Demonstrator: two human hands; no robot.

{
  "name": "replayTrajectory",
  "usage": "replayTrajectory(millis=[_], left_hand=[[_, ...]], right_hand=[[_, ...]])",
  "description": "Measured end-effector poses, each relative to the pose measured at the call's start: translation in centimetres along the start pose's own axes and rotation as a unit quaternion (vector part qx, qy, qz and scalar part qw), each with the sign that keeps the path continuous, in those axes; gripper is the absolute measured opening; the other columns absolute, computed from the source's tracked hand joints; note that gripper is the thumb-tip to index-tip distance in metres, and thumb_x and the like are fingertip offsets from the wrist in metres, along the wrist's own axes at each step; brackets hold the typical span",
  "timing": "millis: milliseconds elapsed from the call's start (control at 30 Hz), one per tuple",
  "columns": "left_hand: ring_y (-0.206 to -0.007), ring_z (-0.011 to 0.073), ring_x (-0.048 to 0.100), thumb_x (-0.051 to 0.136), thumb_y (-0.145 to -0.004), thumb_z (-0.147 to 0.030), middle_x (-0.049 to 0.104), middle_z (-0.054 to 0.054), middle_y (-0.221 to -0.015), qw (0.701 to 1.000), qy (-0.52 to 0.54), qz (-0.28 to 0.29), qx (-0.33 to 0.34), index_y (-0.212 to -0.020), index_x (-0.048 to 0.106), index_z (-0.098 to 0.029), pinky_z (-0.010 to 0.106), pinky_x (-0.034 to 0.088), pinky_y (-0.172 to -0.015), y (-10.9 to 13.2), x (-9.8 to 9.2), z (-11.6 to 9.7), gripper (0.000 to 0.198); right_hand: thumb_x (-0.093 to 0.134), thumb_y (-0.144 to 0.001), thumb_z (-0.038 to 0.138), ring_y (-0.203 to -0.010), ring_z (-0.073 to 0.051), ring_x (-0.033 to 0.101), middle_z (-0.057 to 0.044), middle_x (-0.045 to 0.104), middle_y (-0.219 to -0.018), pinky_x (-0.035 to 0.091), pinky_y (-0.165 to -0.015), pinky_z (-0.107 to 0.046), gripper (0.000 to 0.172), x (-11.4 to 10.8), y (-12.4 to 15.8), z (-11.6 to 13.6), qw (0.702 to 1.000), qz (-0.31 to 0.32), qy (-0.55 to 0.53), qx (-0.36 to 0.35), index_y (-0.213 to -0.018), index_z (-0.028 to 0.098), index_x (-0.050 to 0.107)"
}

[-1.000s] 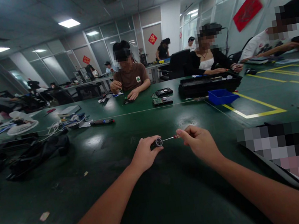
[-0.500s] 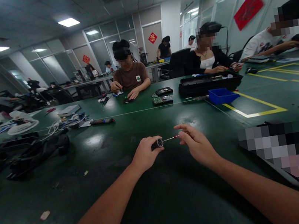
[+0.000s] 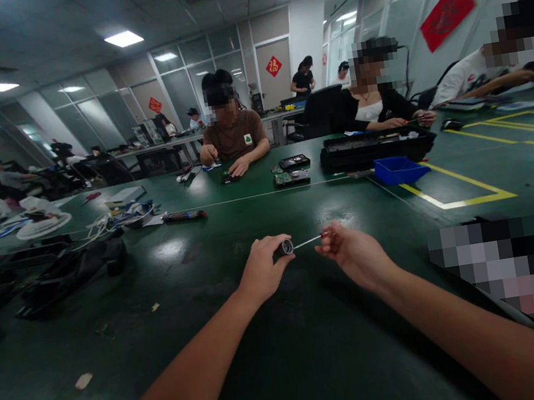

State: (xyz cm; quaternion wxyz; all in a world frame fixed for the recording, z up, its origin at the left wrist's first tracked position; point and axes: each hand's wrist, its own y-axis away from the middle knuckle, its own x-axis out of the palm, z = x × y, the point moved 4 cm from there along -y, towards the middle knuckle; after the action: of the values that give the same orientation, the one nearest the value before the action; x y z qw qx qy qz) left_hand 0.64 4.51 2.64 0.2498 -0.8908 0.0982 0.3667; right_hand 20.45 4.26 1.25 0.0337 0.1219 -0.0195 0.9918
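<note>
Two hands up: left hand (image 3: 262, 269) grips a small black cylinder (image 3: 285, 248); right hand (image 3: 352, 253) pinches what looks like a thin red-handled screwdriver (image 3: 310, 240).

blue bin (image 3: 397, 170), black tray (image 3: 374, 148), white fan (image 3: 42, 224), yellow floor tape (image 3: 456, 188)
</note>
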Motion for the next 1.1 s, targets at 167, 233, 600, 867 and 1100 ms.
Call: replayTrajectory(millis=[167, 233, 600, 867, 1100], left_hand=[[-0.112, 0.0245, 0.057, 0.067, -0.088, -0.027, 0.065, 0.003, -0.118, 1.0, -0.01, 0.021, -0.021, -0.122, 0.062, -0.027, 0.053, 0.029, -0.113, 0.0, 0.2, 0.4, 0.034], [-0.112, 0.0243, 0.057, 0.068, -0.088, -0.026, 0.065, 0.003, -0.118, 0.999, -0.012, 0.025, -0.022, -0.122, 0.062, -0.028, 0.053, 0.029, -0.113, 0.1, 0.2, 0.4, 0.035], [-0.11, 0.024, 0.058, 0.072, -0.085, -0.026, 0.066, 0.004, -0.116, 1.0, -0.024, 0.018, -0.006, -0.122, 0.064, -0.026, 0.043, 0.04, -0.103, 0.2, 0.1, 0.1, 0.038], [-0.105, 0.0233, 0.059, 0.074, -0.083, -0.025, 0.068, 0.004, -0.111, 0.999, -0.023, 0.014, -0.023, -0.119, 0.065, -0.025, 0.04, 0.043, -0.096, 0.1, 0.4, 0.8, 0.038], [-0.102, 0.0231, 0.059, 0.074, -0.083, -0.026, 0.068, 0.003, -0.109, 0.999, -0.024, 0.028, -0.022, -0.12, 0.065, -0.026, 0.04, 0.043, -0.093, 0.1, 0.6, 0.8, 0.037]], right_hand=[[0.063, -0.084, 0.05, -0.069, -0.02, 0.061, -0.004, 0.063, -0.075, 0.056, -0.075, -0.041, 0.027, -0.8, -0.3, 0.0, 0.998, -0.057, -0.009, -0.021, -0.083, 0.023, 0.062], [0.065, -0.082, 0.053, -0.072, -0.02, 0.062, -0.005, 0.065, -0.08, 0.055, -0.074, -0.04, 0.031, -0.8, -0.2, 0.1, 0.997, -0.067, 0.022, -0.043, -0.085, 0.022, 0.063], [0.058, -0.089, 0.051, -0.076, -0.021, 0.067, -0.006, 0.071, -0.083, 0.054, -0.076, -0.038, 0.031, 0.7, 1.2, 1.6, 0.973, -0.001, 0.185, -0.139, -0.094, 0.02, 0.064], [0.052, -0.092, 0.05, -0.074, -0.02, 0.064, -0.006, 0.068, -0.082, 0.053, -0.071, -0.038, 0.033, 0.1, 1.1, 1.5, 0.969, -0.045, 0.199, -0.136, -0.095, 0.019, 0.062], [0.049, -0.095, 0.047, -0.078, -0.02, 0.064, -0.005, 0.067, -0.084, 0.051, -0.075, -0.038, 0.029, 0.3, 1.9, 2.4, 0.957, -0.029, 0.217, -0.188, -0.098, 0.021, 0.06]])
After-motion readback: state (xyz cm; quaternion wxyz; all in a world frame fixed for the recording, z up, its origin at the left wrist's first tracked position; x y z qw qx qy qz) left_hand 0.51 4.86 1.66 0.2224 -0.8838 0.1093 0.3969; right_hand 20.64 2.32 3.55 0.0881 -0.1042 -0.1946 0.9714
